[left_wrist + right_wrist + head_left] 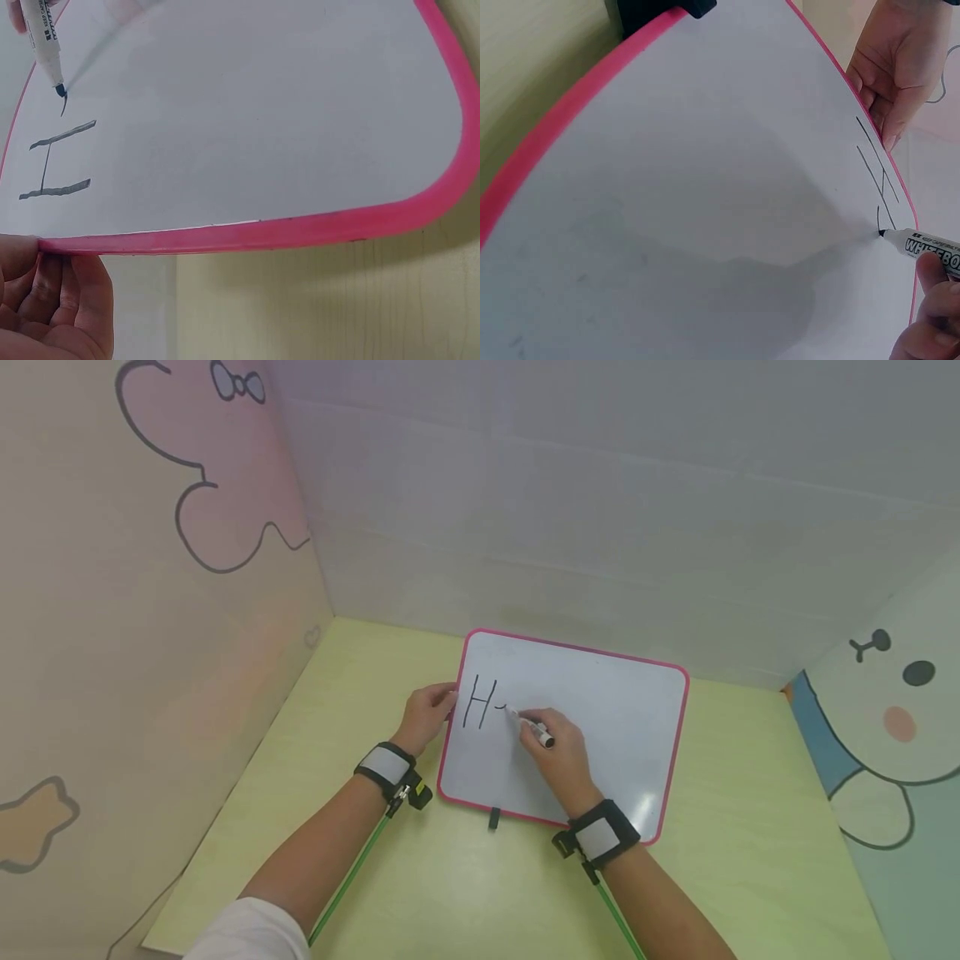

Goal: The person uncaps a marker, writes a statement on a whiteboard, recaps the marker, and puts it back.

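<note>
R grip (558, 756) pinches marker (43, 45), L grip (423, 718) whiteboard (622, 727) edge; step: stroke (501, 707) beside "H" (480, 700); next prob. needs steady hold.

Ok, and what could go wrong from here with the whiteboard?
The left hand grips only one edge of the whiteboard, so it might shift and skew the short stroke. The tip of the marker sits close to the H, so a slip might mark across it. The right wrist's strap overlaps the lower edge in view and could bump it.
</note>
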The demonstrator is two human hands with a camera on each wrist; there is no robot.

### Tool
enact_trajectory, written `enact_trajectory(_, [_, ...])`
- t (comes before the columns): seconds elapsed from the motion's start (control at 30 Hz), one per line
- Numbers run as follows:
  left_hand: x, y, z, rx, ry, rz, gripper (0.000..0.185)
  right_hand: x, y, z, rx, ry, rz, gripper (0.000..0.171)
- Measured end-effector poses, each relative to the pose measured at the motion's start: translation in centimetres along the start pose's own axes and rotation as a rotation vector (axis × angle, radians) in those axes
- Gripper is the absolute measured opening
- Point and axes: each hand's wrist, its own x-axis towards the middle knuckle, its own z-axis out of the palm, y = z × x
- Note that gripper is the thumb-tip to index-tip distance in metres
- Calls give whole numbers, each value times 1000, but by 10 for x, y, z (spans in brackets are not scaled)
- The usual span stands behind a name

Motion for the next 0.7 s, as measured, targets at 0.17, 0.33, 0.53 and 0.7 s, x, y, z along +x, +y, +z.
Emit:
enact_trajectory(0.17, [1, -2, 0, 3, 3, 2, 34, 2, 0, 1, 3, -3, -6, 20])
enact_trajectory(0.33, [1, -3, 0, 2, 2, 2, 34, 3, -1, 3, -1, -16, -14, 20])
enact_trajectory(0.53, [0, -2, 0, 6, 2, 3, 34, 4, -2, 3, 11, -29, -26, 20])
enact_trajectory(0.7, [0, -1, 0, 7, 3, -3, 34, 5, -1, 4, 6, -28, -37, 20])
